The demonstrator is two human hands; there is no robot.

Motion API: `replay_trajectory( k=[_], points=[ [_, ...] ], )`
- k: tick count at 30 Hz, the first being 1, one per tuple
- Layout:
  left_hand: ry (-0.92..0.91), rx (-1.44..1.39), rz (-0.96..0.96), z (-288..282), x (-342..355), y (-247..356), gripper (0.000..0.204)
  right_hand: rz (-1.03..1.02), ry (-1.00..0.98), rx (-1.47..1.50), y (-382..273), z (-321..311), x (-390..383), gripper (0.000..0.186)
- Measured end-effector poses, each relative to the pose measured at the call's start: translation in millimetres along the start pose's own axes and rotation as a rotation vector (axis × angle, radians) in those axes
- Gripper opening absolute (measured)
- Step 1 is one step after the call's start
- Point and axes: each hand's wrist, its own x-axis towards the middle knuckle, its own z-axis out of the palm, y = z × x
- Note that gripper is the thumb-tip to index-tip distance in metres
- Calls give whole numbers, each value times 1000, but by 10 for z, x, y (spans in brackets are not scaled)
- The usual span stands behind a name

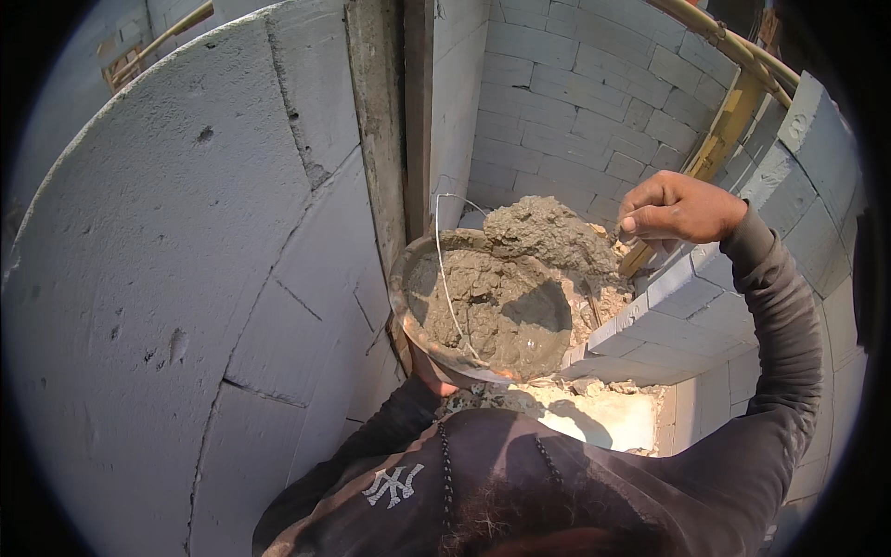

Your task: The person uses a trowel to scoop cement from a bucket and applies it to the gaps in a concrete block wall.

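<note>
Grey block walls point(186, 232) all round. Right hand point(676, 209), fingers curled tight on trowel handle point(637, 257); mortar heap point(548, 237) at nine o'clock. Left hand point(429, 371) under bucket point(408, 278), fingers hidden, grip unclear.

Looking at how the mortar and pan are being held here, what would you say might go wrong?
1. The heaped mortar scooped by the right hand could slide off onto the block wall.
2. The full pan, propped from below by the mostly hidden left hand, may tip.
3. Its loose wire handle lies in the mix.
</note>
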Motion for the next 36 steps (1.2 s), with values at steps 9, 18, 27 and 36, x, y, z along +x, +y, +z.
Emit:
replay_trajectory(
  k=[9, 18, 27, 36],
  points=[
    [-182, 471, 121, 346, -203, 75, 110, -127, 550, -501, -1324, -1680, 174, 33],
    [-441, -476, -89, 324, -318, -6, 112, -387, 1201, -425, -2115, -1512, 2237, 40],
    [-170, -31, 40, 431, -304, 9, 111, -619, 1174, -49, -1619, -995, 1983, 41],
    [-82, 101, 129, 286, -258, -2, 108, -166, 590, -418, -226, 765, 28, 29]
  ],
)
